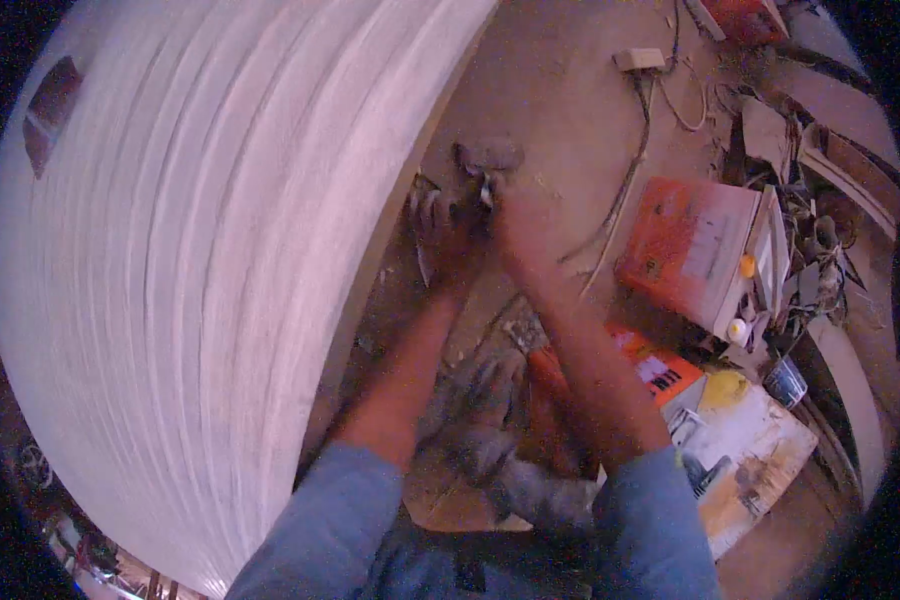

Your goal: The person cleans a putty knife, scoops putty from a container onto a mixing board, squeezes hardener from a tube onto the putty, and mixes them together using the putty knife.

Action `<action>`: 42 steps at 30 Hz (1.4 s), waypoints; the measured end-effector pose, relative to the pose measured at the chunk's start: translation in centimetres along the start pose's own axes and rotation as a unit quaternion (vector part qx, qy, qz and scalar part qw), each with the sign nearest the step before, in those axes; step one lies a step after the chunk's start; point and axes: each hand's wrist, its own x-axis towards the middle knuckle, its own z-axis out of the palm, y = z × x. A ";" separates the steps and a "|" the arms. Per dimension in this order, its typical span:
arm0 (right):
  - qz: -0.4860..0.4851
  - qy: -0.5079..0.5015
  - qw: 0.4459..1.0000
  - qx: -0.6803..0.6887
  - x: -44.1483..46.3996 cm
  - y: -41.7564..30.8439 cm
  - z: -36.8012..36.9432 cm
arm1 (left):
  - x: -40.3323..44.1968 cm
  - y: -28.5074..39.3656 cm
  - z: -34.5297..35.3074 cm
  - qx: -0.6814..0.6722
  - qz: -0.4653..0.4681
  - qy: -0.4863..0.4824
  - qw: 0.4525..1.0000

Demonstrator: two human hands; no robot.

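Both my hands are close together, low beside the edge of a large pale ribbed panel [260,230]. My right hand [508,205] is closed at a tool with a blunt grey-brown head [492,154]; a small shiny metal part shows just below that head. Against it, in shadow, is my left hand [462,240], whose fingers are too dark and blurred to make out. A thin pale strip shows left of the left hand, its kind unclear. Under my forearms lies crumpled grey cloth-like material [490,400].
A red box [685,235] stands to the right on the dusty ground [560,60]. Nearer are an orange printed box [660,370] and a stained white board [755,450]. Scrap is heaped at the far right. A cable [630,175] runs to a pale block [639,59].
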 end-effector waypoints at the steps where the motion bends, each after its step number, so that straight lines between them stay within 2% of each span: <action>1: -0.020 0.025 0.998 -0.053 -0.4 0.3 0.1 | -0.5 0.6 -0.7 -0.005 -0.001 -0.004 1.000; 3: -0.041 0.070 0.990 -0.114 -0.5 0.9 -0.4 | 1.1 1.2 -2.0 -0.049 0.004 0.005 0.999; 5: -0.033 0.076 0.993 -0.079 -2.6 -1.5 -0.3 | 0.7 0.3 -1.8 -0.054 0.021 0.040 0.997; 7: -0.032 0.083 0.995 -0.041 0.2 -0.9 -1.2 | 0.4 -0.3 -0.9 -0.059 0.036 0.062 0.996; 8: -0.017 0.082 0.996 -0.026 -0.4 -0.3 -1.1 | 0.6 -0.4 -0.9 -0.162 -0.072 0.034 0.984; 9: -0.002 0.082 0.997 -0.010 -1.0 0.0 -1.2 | 0.6 0.5 -1.2 -0.223 -0.121 0.018 0.967; 10: -0.003 -0.010 0.994 -0.105 -0.7 0.8 -1.4 | 0.6 1.5 -1.3 -0.281 -0.172 0.009 0.944; 11: -0.005 -0.054 0.987 -0.148 -0.5 0.8 -1.0 | 0.7 0.9 -1.1 -0.190 -0.070 0.044 0.978; 12: -0.010 -0.097 0.977 -0.190 -0.2 0.9 -0.4 | 0.7 0.2 -0.5 -0.139 -0.023 0.059 0.988; 13: 0.031 -0.096 0.983 -0.152 -1.2 0.3 0.5 | 0.6 -0.4 -0.2 -0.085 0.022 0.079 0.993; 15: 0.065 -0.103 0.986 -0.110 -0.7 0.6 1.7 | 0.0 -1.0 0.6 0.005 0.044 0.036 0.998; 16: 0.024 -0.031 0.998 -0.046 0.5 0.8 0.5 | -0.6 -1.3 0.6 0.036 0.054 0.015 0.998; 17: -0.009 0.040 0.999 0.008 0.1 1.8 -0.4 | -0.9 -0.4 -0.2 -0.022 0.025 0.001 0.999; 18: -0.004 0.051 0.999 -0.002 -0.3 2.9 -0.2 | 0.6 0.7 -0.7 -0.082 -0.003 0.006 0.997; 19: -0.050 0.109 0.992 -0.041 -0.3 3.9 2.1 | 0.1 -0.1 2.2 -0.053 0.012 0.084 0.995; 21: -0.102 0.158 0.979 -0.073 0.4 3.5 2.7 | 0.3 -0.7 3.5 -0.102 0.009 0.107 0.989; 22: -0.049 0.124 0.990 -0.041 0.8 2.4 0.4 | 0.3 -0.9 4.1 -0.153 0.005 0.123 0.980; 23: 0.012 0.080 0.997 -0.006 0.3 1.7 -0.8 | 0.1 -0.9 3.2 -0.149 0.001 0.113 0.982; 24: 0.020 0.068 0.997 -0.004 -0.5 1.4 -0.9 | 0.3 -0.2 1.3 -0.105 -0.015 0.083 0.991; 26: 0.047 -0.020 0.997 -0.064 1.0 1.9 -2.7 | 1.4 1.4 0.7 -0.073 -0.015 0.071 0.995; 27: 0.043 -0.010 0.997 -0.065 1.1 1.8 -1.7 | 1.4 1.2 0.6 -0.114 0.022 0.132 0.984; 28: 0.016 0.122 0.987 -0.105 0.4 2.0 1.8 | 1.5 0.7 0.6 -0.131 0.035 0.160 0.978; 29: 0.001 0.180 0.976 -0.123 0.2 2.1 2.2 | 1.8 0.4 -0.1 -0.146 0.048 0.188 0.970; 30: -0.011 0.238 0.961 -0.140 0.0 2.3 2.8 | 1.6 0.8 -0.7 -0.093 0.017 0.099 0.991; 31: 0.007 0.100 0.990 -0.102 0.1 1.6 -1.2 | 0.6 1.0 -1.7 -0.039 -0.011 0.003 0.999; 32: 0.026 -0.032 0.997 -0.064 0.7 1.4 -3.8 | 0.3 0.9 -1.4 -0.041 -0.010 -0.001 0.999; 33: 0.032 -0.031 0.997 -0.066 -0.1 1.9 -4.0 | 0.1 1.0 -1.2 -0.044 0.006 -0.007 0.999; 35: -0.045 0.037 0.987 -0.149 0.3 1.7 -3.5 | 1.2 0.8 -2.0 -0.043 0.019 0.000 0.999; 36: -0.050 0.036 0.987 -0.149 0.9 1.6 -2.7 | 1.0 0.6 -2.1 -0.061 0.018 0.024 0.998; 38: -0.015 0.008 0.992 -0.124 1.4 2.0 -1.3 | -0.3 0.5 0.0 -0.080 0.012 0.038 0.996; 41: 0.062 -0.018 0.994 -0.092 1.3 3.1 -1.8 | -0.6 1.0 3.8 -0.086 -0.006 0.122 0.989; 42: 0.060 -0.009 0.994 -0.095 1.2 3.2 -2.0 | -0.2 0.8 4.4 -0.085 -0.010 0.080 0.993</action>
